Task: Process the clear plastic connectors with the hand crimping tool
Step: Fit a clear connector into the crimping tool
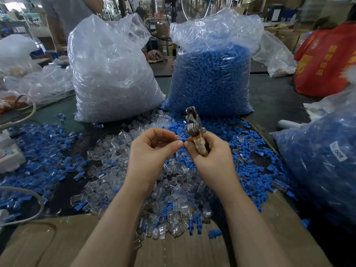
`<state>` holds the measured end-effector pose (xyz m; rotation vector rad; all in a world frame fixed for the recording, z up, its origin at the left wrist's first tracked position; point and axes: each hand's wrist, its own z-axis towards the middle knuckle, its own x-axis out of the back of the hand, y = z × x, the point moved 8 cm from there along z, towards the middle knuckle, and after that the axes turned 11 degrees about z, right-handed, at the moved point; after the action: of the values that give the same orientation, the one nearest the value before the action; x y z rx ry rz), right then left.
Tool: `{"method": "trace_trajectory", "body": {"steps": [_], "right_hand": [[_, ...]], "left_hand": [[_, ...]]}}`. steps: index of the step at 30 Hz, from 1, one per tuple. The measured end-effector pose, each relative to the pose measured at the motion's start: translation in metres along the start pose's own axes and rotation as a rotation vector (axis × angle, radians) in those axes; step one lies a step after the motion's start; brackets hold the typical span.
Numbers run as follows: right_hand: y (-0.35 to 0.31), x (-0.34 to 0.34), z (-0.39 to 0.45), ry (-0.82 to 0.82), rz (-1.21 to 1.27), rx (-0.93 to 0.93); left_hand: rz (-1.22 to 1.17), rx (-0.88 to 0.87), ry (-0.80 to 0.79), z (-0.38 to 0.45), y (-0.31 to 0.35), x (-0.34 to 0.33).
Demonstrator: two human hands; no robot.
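Note:
My right hand (pixel 210 151) grips the hand crimping tool (pixel 193 124) by its tape-wrapped handle, metal jaws pointing up. My left hand (pixel 152 149) pinches a small clear plastic connector (pixel 178 137) between thumb and fingertips, right beside a blue plug (pixel 185 140) at my right fingertips. Whether the two small parts are joined is hard to tell. Below my hands lies a heap of loose clear connectors (pixel 169 191) mixed with blue plugs (pixel 246 149).
A big bag of clear connectors (pixel 113 74) and a big bag of blue plugs (pixel 212 78) stand behind the heap. Another blue-filled bag (pixel 323 160) lies right. Assembled blue-and-clear pieces (pixel 44 155) spread left. Cardboard (pixel 57 243) covers the near edge. People stand behind.

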<state>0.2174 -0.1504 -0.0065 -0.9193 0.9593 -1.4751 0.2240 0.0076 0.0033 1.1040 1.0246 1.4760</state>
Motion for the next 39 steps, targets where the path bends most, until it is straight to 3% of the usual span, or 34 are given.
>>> {"method": "trace_trajectory", "body": {"steps": [10,18,39], "right_hand": [[0.008,0.004,0.000,-0.056,-0.073,-0.071],[0.016,-0.006,-0.002,-0.209,-0.311,-0.104],[0.010,-0.008,-0.004,-0.214,-0.439,-0.044]], "left_hand": [[-0.148,0.096,0.061,0.002,-0.011,0.008],[-0.122,0.014,0.057,0.005,-0.002,0.018],[-0.124,-0.060,0.006,0.004,0.008,0.009]]}}
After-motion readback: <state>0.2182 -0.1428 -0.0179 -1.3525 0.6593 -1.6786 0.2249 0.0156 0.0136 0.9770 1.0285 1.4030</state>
